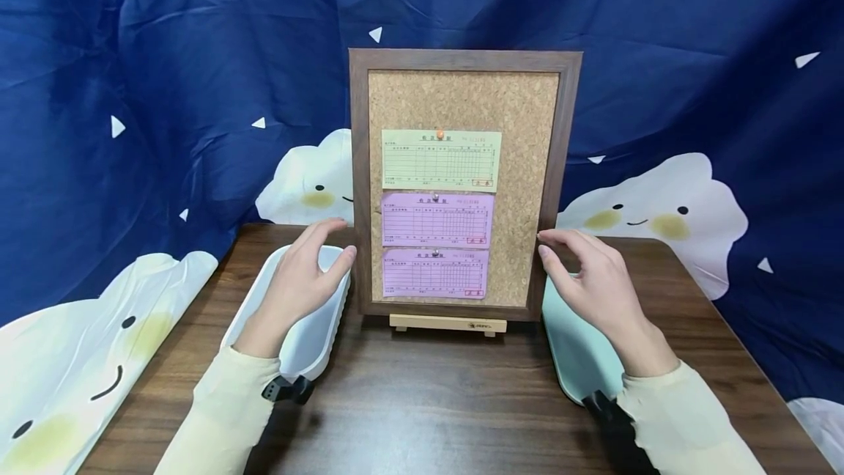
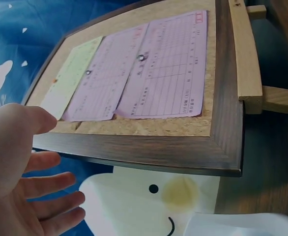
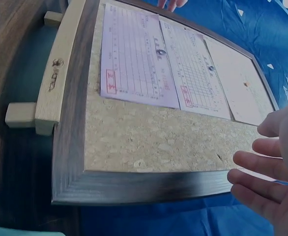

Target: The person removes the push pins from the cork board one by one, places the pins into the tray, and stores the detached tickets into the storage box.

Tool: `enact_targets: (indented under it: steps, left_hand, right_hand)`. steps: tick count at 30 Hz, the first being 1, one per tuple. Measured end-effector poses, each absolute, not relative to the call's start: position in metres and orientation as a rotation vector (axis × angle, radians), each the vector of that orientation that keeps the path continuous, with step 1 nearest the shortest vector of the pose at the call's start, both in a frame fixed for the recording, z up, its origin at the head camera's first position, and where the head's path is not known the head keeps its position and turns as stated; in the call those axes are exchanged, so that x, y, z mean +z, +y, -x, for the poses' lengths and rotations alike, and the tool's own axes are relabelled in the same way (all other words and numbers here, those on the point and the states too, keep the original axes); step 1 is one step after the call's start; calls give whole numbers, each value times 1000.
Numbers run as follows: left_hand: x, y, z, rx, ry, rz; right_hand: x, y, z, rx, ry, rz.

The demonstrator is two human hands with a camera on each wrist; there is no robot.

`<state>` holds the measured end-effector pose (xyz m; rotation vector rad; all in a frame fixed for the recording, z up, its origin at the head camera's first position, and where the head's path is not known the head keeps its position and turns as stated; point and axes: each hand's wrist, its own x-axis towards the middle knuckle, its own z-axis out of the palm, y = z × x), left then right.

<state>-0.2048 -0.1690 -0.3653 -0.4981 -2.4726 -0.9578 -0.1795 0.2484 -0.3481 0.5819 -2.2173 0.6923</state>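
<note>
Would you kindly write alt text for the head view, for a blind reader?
A person's left hand and right hand flank a framed corkboard bearing one green slip pinned above two purple slips. A white tray and a mint tray sit on the wooden table.

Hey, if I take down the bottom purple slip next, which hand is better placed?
Probably your left hand: the bottom purple slip sits toward that side of the corkboard, while a wider strip of bare cork lies between it and your right hand. Both hands look empty.
</note>
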Motion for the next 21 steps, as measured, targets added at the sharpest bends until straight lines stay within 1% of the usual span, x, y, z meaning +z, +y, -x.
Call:
enact_targets:
  steps: [15, 21]
  left_hand:
    - [-363, -166, 214, -1028, -2415, 534]
    - [-366, -164, 215, -1042, -2423, 528]
  right_hand:
    - [-344, 238, 191, 731, -2210, -622]
    - [-345, 233, 196, 792, -2198, -591]
